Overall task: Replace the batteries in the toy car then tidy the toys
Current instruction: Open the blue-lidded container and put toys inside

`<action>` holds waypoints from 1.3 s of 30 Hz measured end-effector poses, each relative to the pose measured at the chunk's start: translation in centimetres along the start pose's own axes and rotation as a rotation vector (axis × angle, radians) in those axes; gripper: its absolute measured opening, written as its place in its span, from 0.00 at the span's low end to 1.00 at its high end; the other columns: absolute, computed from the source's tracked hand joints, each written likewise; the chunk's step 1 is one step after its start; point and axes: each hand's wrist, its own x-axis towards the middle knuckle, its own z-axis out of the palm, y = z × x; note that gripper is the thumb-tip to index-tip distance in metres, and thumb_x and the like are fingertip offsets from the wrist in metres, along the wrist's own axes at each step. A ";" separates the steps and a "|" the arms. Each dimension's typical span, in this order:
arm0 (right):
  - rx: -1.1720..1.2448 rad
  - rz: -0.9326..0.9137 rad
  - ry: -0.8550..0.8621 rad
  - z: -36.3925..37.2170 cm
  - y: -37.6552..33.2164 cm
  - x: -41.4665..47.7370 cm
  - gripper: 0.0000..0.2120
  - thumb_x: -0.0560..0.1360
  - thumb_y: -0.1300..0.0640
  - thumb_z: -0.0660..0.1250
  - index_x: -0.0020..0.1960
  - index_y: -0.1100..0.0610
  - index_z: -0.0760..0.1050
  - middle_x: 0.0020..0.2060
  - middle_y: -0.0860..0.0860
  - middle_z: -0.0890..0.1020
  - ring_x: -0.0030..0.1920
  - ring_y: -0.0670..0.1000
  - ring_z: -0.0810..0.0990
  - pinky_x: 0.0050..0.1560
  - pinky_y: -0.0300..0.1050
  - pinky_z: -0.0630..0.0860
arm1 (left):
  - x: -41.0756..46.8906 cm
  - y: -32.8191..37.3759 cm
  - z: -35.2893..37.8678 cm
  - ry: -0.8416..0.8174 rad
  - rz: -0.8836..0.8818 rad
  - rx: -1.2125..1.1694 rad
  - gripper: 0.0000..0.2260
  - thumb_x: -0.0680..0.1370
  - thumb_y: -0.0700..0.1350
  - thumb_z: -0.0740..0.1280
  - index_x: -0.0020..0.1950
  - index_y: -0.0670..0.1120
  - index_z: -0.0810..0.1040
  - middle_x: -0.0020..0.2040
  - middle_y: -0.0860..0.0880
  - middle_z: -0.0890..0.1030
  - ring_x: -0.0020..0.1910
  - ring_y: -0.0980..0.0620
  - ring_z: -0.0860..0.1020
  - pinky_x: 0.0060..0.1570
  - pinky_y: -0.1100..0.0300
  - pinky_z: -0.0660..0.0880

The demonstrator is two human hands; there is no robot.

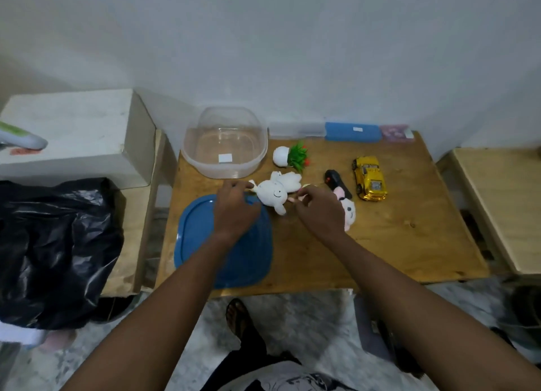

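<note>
— How are the fingers of the right hand?

— They are curled, and the fingers meet the thumb at the side of a white plush toy. They pinch it there.

— And the left hand?

— Its fingers are bent forward and the tips touch the other end of the same toy. The back of the hand hides the grip, so I cannot tell if they hold it.

— So the toy lies between both sets of fingers?

— Yes, on the wooden table.

— What is under the hands?

— Under the left palm is a blue lid, lying flat. Under the right palm is a pink plush toy, partly covered.

— Where is the toy car?

— To the right of the right fingers, apart from them. It is yellow and no hand touches it. A black remote control lies between the fingers and the car.

— And beyond the fingers?

— Beyond the left fingers stands a clear container, open. Beyond the white toy a small plant pot lies on its side.
</note>
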 end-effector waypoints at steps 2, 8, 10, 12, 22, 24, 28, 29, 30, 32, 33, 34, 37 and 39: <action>-0.032 -0.017 0.058 -0.5 0.9 1.5 0.07 0.73 0.53 0.70 0.49 0.53 0.83 0.41 0.49 0.84 0.43 0.50 0.81 0.38 0.42 0.74 | 1.9 1.5 1.2 -0.052 0.090 0.035 0.21 0.67 0.47 0.71 0.59 0.45 0.82 0.55 0.43 0.78 0.53 0.41 0.77 0.47 0.48 0.77; -0.088 0.066 0.139 -1.7 4.5 4.4 0.07 0.72 0.54 0.70 0.49 0.53 0.82 0.44 0.51 0.82 0.47 0.53 0.78 0.41 0.46 0.75 | 6.0 4.8 4.6 -0.144 0.265 0.099 0.20 0.71 0.50 0.73 0.61 0.47 0.81 0.54 0.45 0.79 0.53 0.45 0.77 0.47 0.53 0.76; -0.079 0.096 0.101 -2.1 5.6 5.2 0.09 0.72 0.54 0.71 0.51 0.54 0.81 0.46 0.52 0.82 0.50 0.54 0.78 0.44 0.47 0.76 | 7.4 5.7 5.5 -0.179 0.264 0.103 0.20 0.72 0.50 0.73 0.62 0.46 0.80 0.57 0.45 0.78 0.55 0.46 0.77 0.51 0.52 0.77; -0.066 0.140 0.026 -2.5 6.3 6.3 0.13 0.73 0.52 0.71 0.56 0.54 0.79 0.50 0.53 0.81 0.52 0.55 0.78 0.46 0.48 0.77 | 8.5 6.6 6.3 -0.184 0.251 0.131 0.21 0.73 0.48 0.72 0.65 0.45 0.78 0.61 0.44 0.76 0.58 0.45 0.76 0.55 0.50 0.77; -0.023 0.194 -0.360 -1.5 10.7 10.9 0.19 0.76 0.48 0.66 0.66 0.51 0.72 0.58 0.54 0.79 0.54 0.58 0.79 0.50 0.55 0.79 | 10.5 8.2 9.0 -0.178 -0.012 0.284 0.23 0.71 0.52 0.71 0.62 0.45 0.71 0.59 0.42 0.72 0.53 0.42 0.75 0.47 0.47 0.77; -0.052 0.161 -0.384 -1.0 11.0 11.4 0.16 0.77 0.48 0.63 0.62 0.51 0.73 0.56 0.54 0.79 0.52 0.58 0.79 0.49 0.55 0.78 | 10.7 8.5 9.3 -0.086 -0.008 0.292 0.21 0.72 0.48 0.70 0.62 0.44 0.72 0.59 0.42 0.72 0.53 0.40 0.75 0.46 0.46 0.77; -0.024 0.194 -0.343 -1.0 11.8 12.3 0.14 0.77 0.53 0.65 0.62 0.53 0.74 0.55 0.55 0.80 0.54 0.60 0.80 0.50 0.53 0.77 | 13.4 9.1 9.8 -0.157 0.037 0.491 0.33 0.72 0.39 0.70 0.76 0.46 0.64 0.74 0.40 0.64 0.68 0.35 0.67 0.56 0.41 0.72; -0.019 0.212 -0.330 -1.3 12.0 12.6 0.15 0.76 0.54 0.66 0.63 0.53 0.74 0.54 0.55 0.81 0.53 0.60 0.80 0.48 0.52 0.77 | 14.1 9.2 10.1 -0.204 0.028 0.527 0.36 0.73 0.39 0.70 0.78 0.48 0.60 0.77 0.42 0.61 0.72 0.36 0.64 0.61 0.39 0.71; -0.003 0.222 -0.321 -1.5 12.4 12.8 0.16 0.75 0.53 0.66 0.63 0.53 0.74 0.53 0.55 0.81 0.53 0.60 0.80 0.46 0.51 0.76 | 14.7 9.3 10.3 -0.228 0.021 0.543 0.37 0.74 0.38 0.70 0.79 0.48 0.58 0.78 0.43 0.60 0.73 0.37 0.63 0.63 0.39 0.70; 0.075 0.224 -0.316 -2.2 12.7 13.1 0.16 0.75 0.52 0.67 0.61 0.54 0.75 0.51 0.55 0.82 0.51 0.60 0.80 0.42 0.48 0.73 | 15.6 9.3 10.8 -0.215 0.029 0.547 0.34 0.75 0.37 0.70 0.78 0.45 0.60 0.75 0.43 0.64 0.71 0.37 0.66 0.63 0.41 0.72; 0.114 0.215 -0.318 -2.5 12.6 13.2 0.15 0.75 0.52 0.67 0.61 0.54 0.76 0.51 0.55 0.82 0.51 0.59 0.80 0.40 0.46 0.71 | 16.0 9.2 11.1 -0.196 0.040 0.551 0.32 0.75 0.37 0.70 0.77 0.44 0.62 0.73 0.42 0.68 0.69 0.38 0.68 0.62 0.43 0.73; 0.141 0.204 -0.322 -2.8 12.5 13.4 0.15 0.76 0.52 0.68 0.61 0.53 0.76 0.51 0.55 0.82 0.50 0.58 0.79 0.40 0.46 0.70 | 16.3 9.1 11.2 -0.180 0.047 0.559 0.30 0.75 0.36 0.70 0.75 0.43 0.65 0.70 0.42 0.70 0.67 0.38 0.70 0.60 0.44 0.74; 0.159 0.179 -0.332 -3.7 11.9 14.0 0.14 0.76 0.52 0.68 0.61 0.52 0.76 0.53 0.54 0.82 0.52 0.58 0.79 0.44 0.48 0.73 | 16.6 8.3 11.6 -0.145 0.075 0.573 0.23 0.75 0.37 0.70 0.69 0.43 0.70 0.63 0.41 0.74 0.61 0.39 0.75 0.54 0.47 0.76; 0.132 0.168 -0.335 -4.3 11.5 14.4 0.16 0.76 0.51 0.68 0.63 0.50 0.75 0.55 0.52 0.81 0.54 0.58 0.79 0.48 0.50 0.76 | 16.4 7.9 11.6 -0.121 0.087 0.546 0.20 0.75 0.37 0.71 0.66 0.43 0.72 0.60 0.42 0.75 0.58 0.40 0.77 0.50 0.48 0.78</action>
